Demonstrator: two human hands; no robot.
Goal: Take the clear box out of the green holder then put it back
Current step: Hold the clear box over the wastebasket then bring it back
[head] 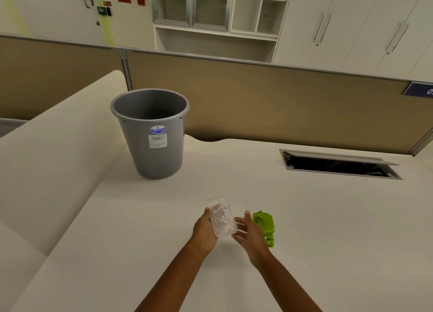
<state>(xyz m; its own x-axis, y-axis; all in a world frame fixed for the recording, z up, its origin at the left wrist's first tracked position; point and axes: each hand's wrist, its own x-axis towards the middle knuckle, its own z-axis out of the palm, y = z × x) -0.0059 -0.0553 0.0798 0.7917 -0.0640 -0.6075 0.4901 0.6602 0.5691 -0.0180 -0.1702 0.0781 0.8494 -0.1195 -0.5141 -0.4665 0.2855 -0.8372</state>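
Note:
The clear box (221, 217) is a small see-through plastic case with small pale pieces inside. My left hand (205, 231) holds it from the left side, tilted, just above the white desk. My right hand (249, 234) is beside the box on its right, fingers spread, fingertips close to the box's lower edge; whether they touch it is unclear. The green holder (264, 226) lies flat on the desk just right of my right hand, partly hidden by it, apart from the box.
A grey waste bin (151, 133) stands on the white desk (304, 218) at the back left. An open cable hatch (339, 164) is sunk into the desk at the back right. A tan partition (281, 101) closes the far side.

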